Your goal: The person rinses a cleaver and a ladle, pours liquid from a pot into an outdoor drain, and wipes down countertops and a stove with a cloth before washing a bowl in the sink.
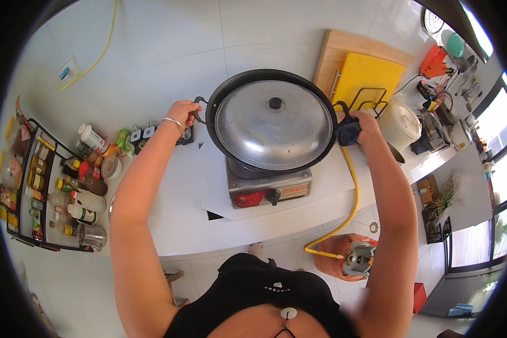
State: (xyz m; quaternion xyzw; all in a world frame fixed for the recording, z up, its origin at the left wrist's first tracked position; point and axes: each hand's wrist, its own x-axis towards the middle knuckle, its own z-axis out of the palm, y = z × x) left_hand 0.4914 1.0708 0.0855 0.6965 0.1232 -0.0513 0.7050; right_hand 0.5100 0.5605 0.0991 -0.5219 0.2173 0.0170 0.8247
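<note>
A large black wok (213, 130) sits over the gas stove (254, 190), covered by a domed silver lid (253, 124) with a black knob (275, 103). Whether the wok rests on the burner or is slightly raised, I cannot tell. My left hand (183, 114) is closed round the wok's left loop handle (199, 107). At the other side my right hand (367, 127) grips a dark folded cloth (348, 130) against the right handle (342, 106). The stove has a black control knob (272, 196) at its front.
A yellow hose (355, 191) runs down to an orange gas cylinder (329, 259) on the floor. Bottles (89, 200) and a spice rack (39, 169) crowd the left. Cutting boards (372, 81) lean against the wall behind; a cream lidded bucket (400, 124) stands to the right.
</note>
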